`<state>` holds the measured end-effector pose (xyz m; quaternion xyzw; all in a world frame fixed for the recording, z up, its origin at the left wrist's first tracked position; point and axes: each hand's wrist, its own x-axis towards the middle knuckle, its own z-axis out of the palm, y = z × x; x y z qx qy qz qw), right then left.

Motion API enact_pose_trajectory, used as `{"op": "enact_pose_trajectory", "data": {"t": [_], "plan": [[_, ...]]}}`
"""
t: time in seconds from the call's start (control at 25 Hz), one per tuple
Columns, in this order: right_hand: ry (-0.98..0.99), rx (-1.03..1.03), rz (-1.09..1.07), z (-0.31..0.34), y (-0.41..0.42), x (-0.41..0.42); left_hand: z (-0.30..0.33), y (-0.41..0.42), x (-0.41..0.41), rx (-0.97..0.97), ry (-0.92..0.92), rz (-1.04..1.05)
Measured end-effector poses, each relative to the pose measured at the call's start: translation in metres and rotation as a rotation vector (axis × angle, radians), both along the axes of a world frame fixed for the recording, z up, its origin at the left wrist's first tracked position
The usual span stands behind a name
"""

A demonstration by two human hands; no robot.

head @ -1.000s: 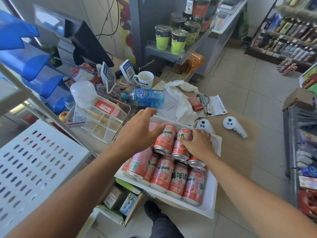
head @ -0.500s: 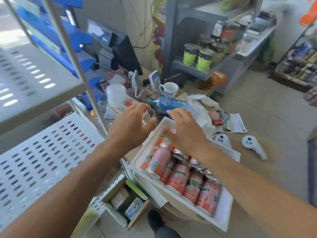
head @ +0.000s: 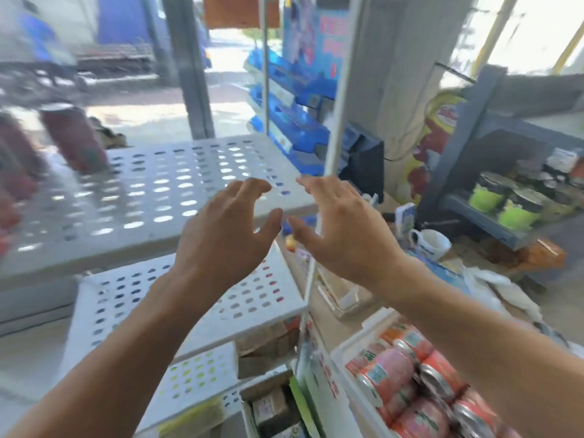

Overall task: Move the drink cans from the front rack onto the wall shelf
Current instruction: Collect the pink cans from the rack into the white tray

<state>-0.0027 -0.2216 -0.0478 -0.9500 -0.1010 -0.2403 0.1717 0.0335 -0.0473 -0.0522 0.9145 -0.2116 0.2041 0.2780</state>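
Shelf (head: pixel 151 191) perforated, white; window behind; cans (head: pixel 407 384) in tray low right.

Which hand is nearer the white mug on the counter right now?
The right hand. It hangs open just left of the white mug, with the shelf's upright pole between them. The left hand is farther left, open over the perforated shelf.

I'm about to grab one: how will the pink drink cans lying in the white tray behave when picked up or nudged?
The pink cans lie on their sides, packed in the white tray, so a freed one would probably roll. Their smooth, glossy metal looks somewhat slippery. They look sealed, so likely heavy for their size, though the blur hides detail.
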Motion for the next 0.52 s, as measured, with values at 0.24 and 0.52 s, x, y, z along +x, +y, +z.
{"op": "enact_pose_trajectory", "data": {"t": [0.24,0.52], "plan": [[-0.056,0.005,0.242,0.031,0.087,0.058,0.015,0.095,0.007,-0.054,-0.038,0.283],[0.034,-0.063,0.419,0.039,0.173,0.142,0.008,0.163,0.03,-0.081,-0.008,0.54]]}}
